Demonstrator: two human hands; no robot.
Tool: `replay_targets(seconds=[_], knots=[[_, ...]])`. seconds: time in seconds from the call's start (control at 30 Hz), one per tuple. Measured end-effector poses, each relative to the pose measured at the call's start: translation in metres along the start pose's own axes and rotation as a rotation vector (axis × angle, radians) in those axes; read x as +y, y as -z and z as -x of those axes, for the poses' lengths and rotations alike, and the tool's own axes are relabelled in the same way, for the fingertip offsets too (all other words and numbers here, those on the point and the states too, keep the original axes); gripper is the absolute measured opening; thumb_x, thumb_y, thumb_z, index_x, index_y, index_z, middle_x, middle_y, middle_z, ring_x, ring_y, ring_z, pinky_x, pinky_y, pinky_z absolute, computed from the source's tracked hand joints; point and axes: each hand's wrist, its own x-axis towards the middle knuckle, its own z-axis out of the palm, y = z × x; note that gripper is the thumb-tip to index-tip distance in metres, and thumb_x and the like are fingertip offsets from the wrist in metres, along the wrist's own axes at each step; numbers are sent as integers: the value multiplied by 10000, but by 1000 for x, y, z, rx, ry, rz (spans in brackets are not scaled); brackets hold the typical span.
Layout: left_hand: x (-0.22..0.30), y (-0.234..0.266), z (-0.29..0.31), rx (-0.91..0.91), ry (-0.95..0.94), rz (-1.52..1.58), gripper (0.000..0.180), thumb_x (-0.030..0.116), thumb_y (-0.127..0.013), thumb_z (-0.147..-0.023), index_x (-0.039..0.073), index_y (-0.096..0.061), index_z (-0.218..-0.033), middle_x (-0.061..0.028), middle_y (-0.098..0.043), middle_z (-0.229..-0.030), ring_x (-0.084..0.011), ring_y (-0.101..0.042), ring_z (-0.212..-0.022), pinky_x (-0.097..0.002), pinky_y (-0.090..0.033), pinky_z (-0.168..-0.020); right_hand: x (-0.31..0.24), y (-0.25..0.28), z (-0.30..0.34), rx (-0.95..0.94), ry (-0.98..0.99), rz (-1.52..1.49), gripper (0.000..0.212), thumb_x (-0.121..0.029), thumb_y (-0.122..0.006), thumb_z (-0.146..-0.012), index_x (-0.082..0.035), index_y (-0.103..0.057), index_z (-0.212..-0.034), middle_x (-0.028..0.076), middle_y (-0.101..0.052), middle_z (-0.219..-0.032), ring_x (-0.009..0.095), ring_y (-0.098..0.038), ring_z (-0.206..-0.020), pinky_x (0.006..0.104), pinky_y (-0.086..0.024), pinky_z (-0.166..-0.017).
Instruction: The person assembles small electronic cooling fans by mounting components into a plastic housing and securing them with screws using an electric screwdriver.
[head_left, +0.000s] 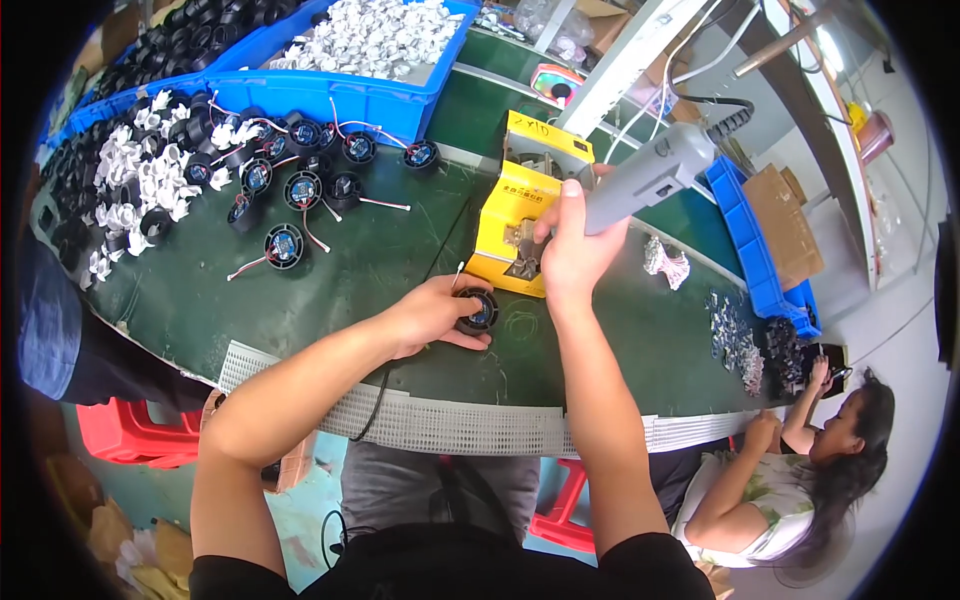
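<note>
My left hand point(425, 318) grips a round black housing point(490, 318) with a blue circuit board inside, resting on the green table. A thin wire with a small white plug sticks up beside its fingers. In my right hand point(580, 255) is a grey electric screwdriver point(655, 178) with a black cable at its upper end. It is raised over a yellow cardboard box point(496, 225) that has cut-out openings with small metal pieces showing inside. The screwdriver's tip is hidden behind my right hand and the box.
Several wired round housings point(303, 189) lie left of the box, beside a heap of white plastic pieces point(160, 165). Behind them stands a blue tray point(340, 103) of white parts. A wire bundle point(666, 262) and small loose parts point(735, 345) lie right, near a seated co-worker point(770, 490).
</note>
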Motion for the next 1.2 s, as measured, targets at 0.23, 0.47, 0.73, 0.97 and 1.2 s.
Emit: replay_targets(seconds=[0.23, 0.47, 0.73, 0.97, 1.2], knots=[[-1, 0, -2, 6, -30, -52, 357, 66, -462, -986, -31, -441, -1329, -164, -566, -1124, -300, -676, -913, -384, -601, -844, 9, 6, 32, -28, 4, -144, 450, -120, -530, -952, 27, -315, -1318, 45, -448, -570, 135, -444, -444, 284, -403, -452], [-2, 2, -3, -1, -38, -67, 357, 64, -460, -982, -45, -439, -1321, -172, -550, -1138, -293, -676, -907, -378, -604, -838, -4, 0, 0, 52, 158, -65, 410, -132, -512, -952, 32, -326, -1279, 50, -473, -568, 142, -470, -456, 282, -416, -476], [-4, 0, -2, -1, -54, -60, 361, 60, -446, -978, -63, -431, -1317, -193, -553, -1124, -248, -677, -829, -343, -614, -782, 2, 3, 11, -80, 33, -63, 379, -83, -523, -940, 30, -340, -1252, 58, -472, -573, 148, -458, -452, 290, -405, -463], [-4, 1, -4, 17, -58, -61, 357, 49, -441, -974, -65, -436, -1312, -188, -559, -1122, -249, -676, -822, -348, -615, -778, -10, 4, 46, -48, -22, -322, 473, -125, -535, -945, -4, -303, -1339, 43, -425, -615, 138, -442, -475, 285, -413, -438], [-3, 0, -5, 4, -64, -75, 316, 50, -433, -978, -47, -485, -1274, -175, -563, -1115, -237, -675, -821, -350, -614, -788, 1, -3, 62, -110, -37, -299, 480, -117, -514, -950, -43, -294, -1371, 49, -445, -621, 135, -438, -486, 289, -425, -453]])
